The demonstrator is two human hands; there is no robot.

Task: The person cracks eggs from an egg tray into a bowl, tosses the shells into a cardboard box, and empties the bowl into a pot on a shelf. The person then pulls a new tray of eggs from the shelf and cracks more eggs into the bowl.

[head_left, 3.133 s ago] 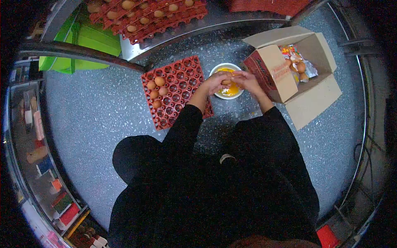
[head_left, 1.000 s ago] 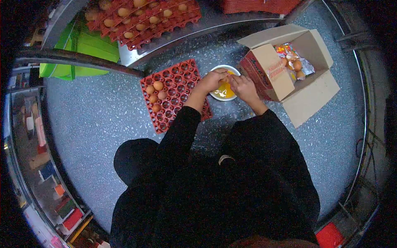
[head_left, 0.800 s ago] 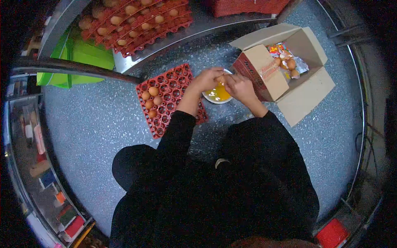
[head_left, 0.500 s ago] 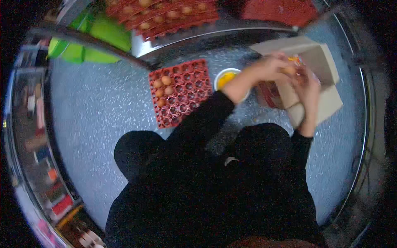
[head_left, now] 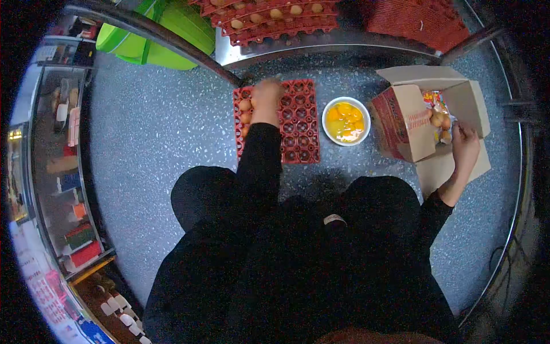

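Note:
My left hand (head_left: 267, 97) is over the upper left part of a red egg tray (head_left: 295, 127), beside a few brown eggs (head_left: 245, 105). Motion blurs its fingers, and whatever is under them is hidden. A white bowl (head_left: 325, 131) on the floor between my hands holds several yolks (head_left: 346, 119) in clear egg white. My right hand (head_left: 467, 144) hangs at the near right side of an open cardboard box (head_left: 424, 137), with its fingers apart and nothing in them. Inside the box lie brown eggshells (head_left: 440, 120) on a colourful wrapper (head_left: 435, 100).
Stacked red trays with eggs (head_left: 275, 20) stand on a low metal shelf (head_left: 246, 53) ahead. Empty red trays (head_left: 415, 23) are stacked on its right. A green container (head_left: 177, 37) is at the upper left, behind a dark metal bar (head_left: 166, 37). Shelving (head_left: 71, 172) lines the left side.
My hands were together over the bowl, then over the box. Now they are apart: the left has moved to the egg tray, the right has stayed by the box. The view has shifted.

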